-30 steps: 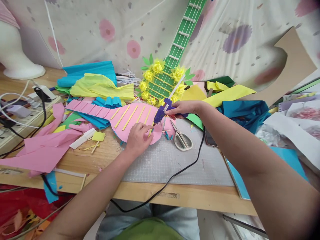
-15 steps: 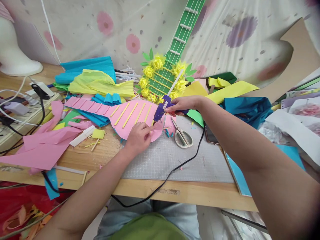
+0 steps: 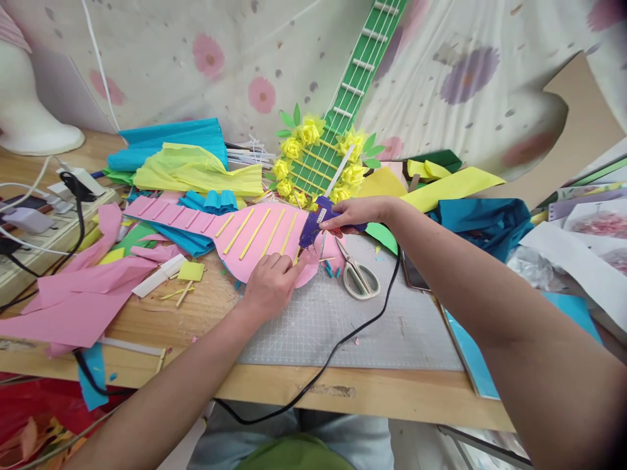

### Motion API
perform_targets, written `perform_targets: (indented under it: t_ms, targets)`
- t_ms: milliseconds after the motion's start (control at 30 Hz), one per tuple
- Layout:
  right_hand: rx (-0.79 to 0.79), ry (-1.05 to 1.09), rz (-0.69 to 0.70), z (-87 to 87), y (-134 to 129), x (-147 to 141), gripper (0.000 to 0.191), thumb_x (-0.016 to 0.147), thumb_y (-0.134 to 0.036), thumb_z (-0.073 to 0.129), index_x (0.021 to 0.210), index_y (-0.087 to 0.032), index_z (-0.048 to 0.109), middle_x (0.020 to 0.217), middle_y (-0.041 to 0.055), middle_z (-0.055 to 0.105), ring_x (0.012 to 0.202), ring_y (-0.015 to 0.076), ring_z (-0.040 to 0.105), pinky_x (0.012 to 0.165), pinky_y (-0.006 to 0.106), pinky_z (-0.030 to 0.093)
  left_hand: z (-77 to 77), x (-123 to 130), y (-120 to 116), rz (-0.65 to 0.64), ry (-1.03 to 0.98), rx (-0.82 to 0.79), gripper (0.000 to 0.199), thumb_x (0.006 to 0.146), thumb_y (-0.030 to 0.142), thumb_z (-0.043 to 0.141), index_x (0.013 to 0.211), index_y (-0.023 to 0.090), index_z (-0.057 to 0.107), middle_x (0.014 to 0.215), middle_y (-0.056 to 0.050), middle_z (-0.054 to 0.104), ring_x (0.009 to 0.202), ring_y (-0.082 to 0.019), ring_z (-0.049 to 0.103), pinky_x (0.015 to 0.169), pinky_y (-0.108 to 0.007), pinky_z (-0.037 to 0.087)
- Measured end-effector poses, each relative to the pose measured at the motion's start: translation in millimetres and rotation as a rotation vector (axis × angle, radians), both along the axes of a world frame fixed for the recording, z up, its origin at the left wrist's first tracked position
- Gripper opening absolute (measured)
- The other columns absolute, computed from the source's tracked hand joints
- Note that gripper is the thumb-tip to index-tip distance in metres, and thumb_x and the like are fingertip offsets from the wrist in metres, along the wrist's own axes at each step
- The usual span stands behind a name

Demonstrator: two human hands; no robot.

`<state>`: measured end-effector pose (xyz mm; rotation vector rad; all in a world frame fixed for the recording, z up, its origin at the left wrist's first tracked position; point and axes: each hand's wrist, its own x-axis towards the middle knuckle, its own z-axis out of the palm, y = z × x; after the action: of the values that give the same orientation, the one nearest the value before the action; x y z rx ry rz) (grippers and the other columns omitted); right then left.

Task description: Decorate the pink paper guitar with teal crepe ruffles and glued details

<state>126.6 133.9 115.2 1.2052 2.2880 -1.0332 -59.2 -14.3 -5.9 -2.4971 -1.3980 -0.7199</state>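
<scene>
A pink guitar-shaped piece (image 3: pixel 255 225) with yellow strips on its body and pink strips on its neck lies across the table and cutting mat. My left hand (image 3: pixel 272 282) rests on the lower edge of its body, fingers bent together; whatever they may hold is too small to make out. My right hand (image 3: pixel 349 215) is wrapped round a purple glue gun (image 3: pixel 313 224), whose nozzle points down over the right end of the pink body. A white glue stick rises from the gun's back. Grey-handled scissors (image 3: pixel 360 277) lie just right of the pink piece.
A green guitar shape (image 3: pixel 357 81) with yellow paper flowers leans at the back. Crepe paper (image 3: pixel 196 166) and pink scraps (image 3: pixel 93 294) lie left, near a power strip (image 3: pixel 53 235). The gun's black cable (image 3: pixel 337 339) crosses the grey mat (image 3: pixel 401 333). A phone lies at right.
The view has shifted slightly, so the table sits a little lower. My left fingers lie flatter on the pink piece. My right hand still holds the glue gun in nearly the same place.
</scene>
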Motion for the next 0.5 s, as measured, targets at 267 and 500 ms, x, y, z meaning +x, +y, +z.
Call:
perform_targets:
  t_ms: [267, 500]
  targets:
    - [-0.053, 0.028, 0.013, -7.0, 4, 2, 0.049, 0.069, -0.065, 0.052, 0.064, -0.016, 0.052, 0.047, -0.0046, 0.042, 0.043, 0.0046, 0.037, 0.045, 0.02, 0.029, -2.4, 3, 1, -0.005, -0.026, -0.044, 0.046, 0.082, 0.013, 0.036, 0.124, 0.023, 0.049, 0.074, -0.007, 0.05, 0.073, -0.02, 0.045, 0.066, -0.035, 0.039]
    - [-0.045, 0.022, 0.005, -11.2, 7, 4, 0.049, 0.069, -0.065, 0.052, 0.064, -0.016, 0.051, 0.047, -0.0043, 0.043, 0.044, 0.0047, 0.037, 0.045, 0.021, 0.029, -4.2, 3, 2, -0.002, -0.014, -0.027, 0.044, 0.082, 0.013, 0.036, 0.123, 0.022, 0.051, 0.073, -0.007, 0.05, 0.071, -0.019, 0.044, 0.065, -0.034, 0.038]
